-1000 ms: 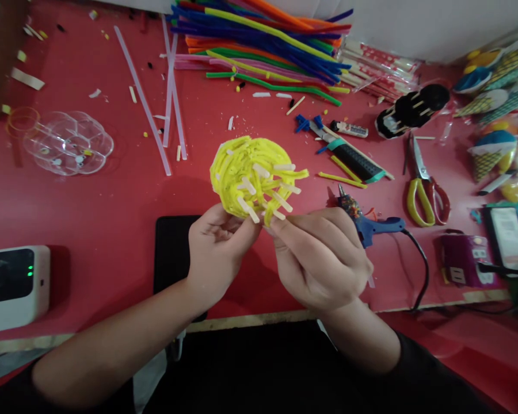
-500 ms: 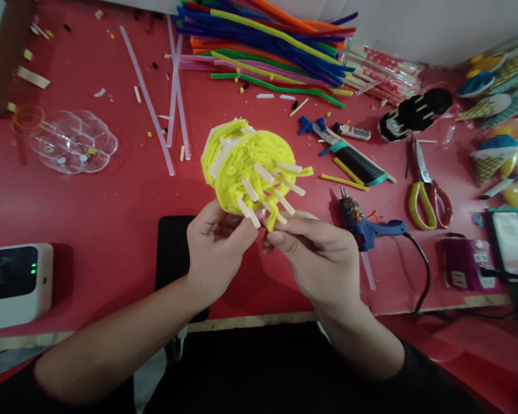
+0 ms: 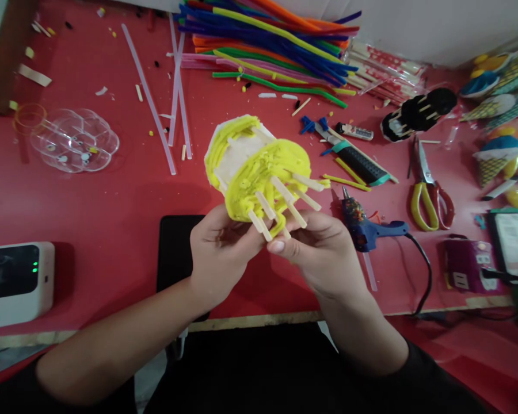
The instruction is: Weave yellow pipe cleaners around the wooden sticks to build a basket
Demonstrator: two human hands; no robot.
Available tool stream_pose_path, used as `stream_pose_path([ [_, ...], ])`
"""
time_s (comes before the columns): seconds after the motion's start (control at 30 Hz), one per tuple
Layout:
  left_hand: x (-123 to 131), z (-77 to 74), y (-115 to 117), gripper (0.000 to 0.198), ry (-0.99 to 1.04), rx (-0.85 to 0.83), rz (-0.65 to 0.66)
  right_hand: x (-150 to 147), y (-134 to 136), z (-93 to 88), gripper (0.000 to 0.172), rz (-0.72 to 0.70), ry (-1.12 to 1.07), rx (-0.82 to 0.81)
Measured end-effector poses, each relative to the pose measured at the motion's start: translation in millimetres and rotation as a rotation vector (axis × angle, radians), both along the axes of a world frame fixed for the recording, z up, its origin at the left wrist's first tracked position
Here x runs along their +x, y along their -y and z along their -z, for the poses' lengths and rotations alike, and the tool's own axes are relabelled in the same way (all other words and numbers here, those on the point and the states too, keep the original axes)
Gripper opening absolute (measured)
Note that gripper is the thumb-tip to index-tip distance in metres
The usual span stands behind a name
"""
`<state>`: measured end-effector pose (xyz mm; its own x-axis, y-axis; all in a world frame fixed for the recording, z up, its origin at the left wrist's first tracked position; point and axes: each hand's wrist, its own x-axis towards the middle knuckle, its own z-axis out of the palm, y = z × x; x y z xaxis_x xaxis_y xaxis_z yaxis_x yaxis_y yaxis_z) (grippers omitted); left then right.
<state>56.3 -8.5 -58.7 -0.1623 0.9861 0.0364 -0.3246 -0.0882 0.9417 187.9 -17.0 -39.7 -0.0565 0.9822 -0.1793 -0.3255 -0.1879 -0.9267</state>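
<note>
Between my hands is a tiered craft model (image 3: 267, 178) of yellow pipe cleaner wound over pale discs. Several short wooden sticks (image 3: 296, 214) poke out of its near face, and others join the two tiers. My left hand (image 3: 222, 250) is closed on the model's lower left edge. Around its lower right side my right hand (image 3: 319, 247) is closed, the thumb beside a bent yellow pipe cleaner end (image 3: 278, 224). Some fingertips of both hands are hidden behind the model.
A pipe cleaner bundle (image 3: 267, 46) lies at the back. To the right are a utility knife (image 3: 358, 161), a glue gun (image 3: 371, 227), scissors (image 3: 427, 195) and a black stick model (image 3: 418, 115). At left sit a clear flower-shaped tray (image 3: 75, 141), glue sticks (image 3: 149, 98) and a white device (image 3: 19, 284).
The model has tilted, showing more of the gap between its tiers, and its near face has shifted right and down. My right thumb and fingers have moved slightly along its lower edge.
</note>
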Motion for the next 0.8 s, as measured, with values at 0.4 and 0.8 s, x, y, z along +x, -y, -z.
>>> stream_pose_path([
  [0.4,0.5,3.7,-1.3,0.019,-0.029,0.005,-0.018,3.4,-1.6,2.4,0.018,-0.009,-0.044,-0.062],
  [0.8,-1.5,6.8,3.7,0.026,-0.044,0.095,0.010,6.1,-7.9,2.8,0.029,-0.179,-0.199,-0.197],
])
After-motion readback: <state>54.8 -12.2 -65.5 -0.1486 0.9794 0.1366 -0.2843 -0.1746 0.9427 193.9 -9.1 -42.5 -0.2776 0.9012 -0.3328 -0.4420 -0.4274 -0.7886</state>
